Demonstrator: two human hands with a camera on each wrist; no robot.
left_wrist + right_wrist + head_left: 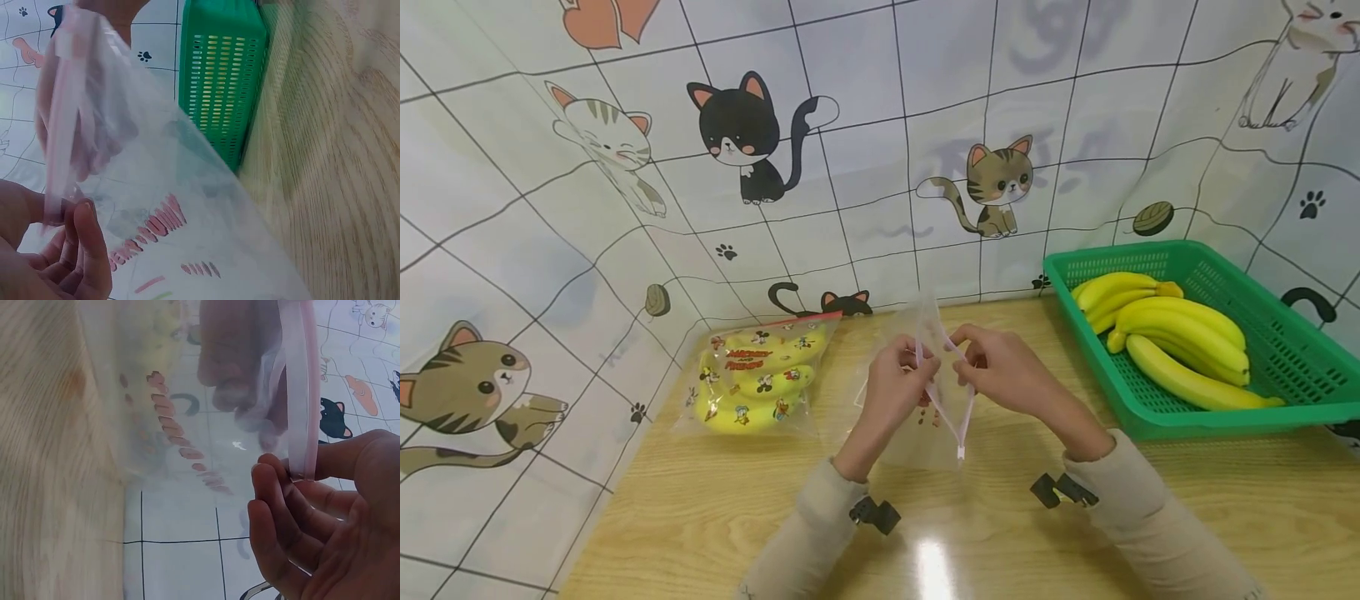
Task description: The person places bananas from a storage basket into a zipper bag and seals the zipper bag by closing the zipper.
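Observation:
Between the two hands a clear zip bag [917, 442] with pink lettering and a pink zip edge stands over the table, its mouth spread apart. My left hand [898, 379] pinches one side of the mouth between thumb and fingers. The other side is pinched by my right hand [1000, 367], whose thumb and fingertips meet at the pink strip in the right wrist view. A white slider [961, 452] sits at the near end of the zip. Through the clear film [206, 206] the left wrist view shows the right hand behind it. No contents show inside.
To the left lies a printed zip bag [760, 379] with bananas inside and a red top edge. A green basket [1138, 417] at the right holds several bananas [1187, 333]. Behind the wooden table [700, 517] hangs a cat-patterned cloth [865, 167].

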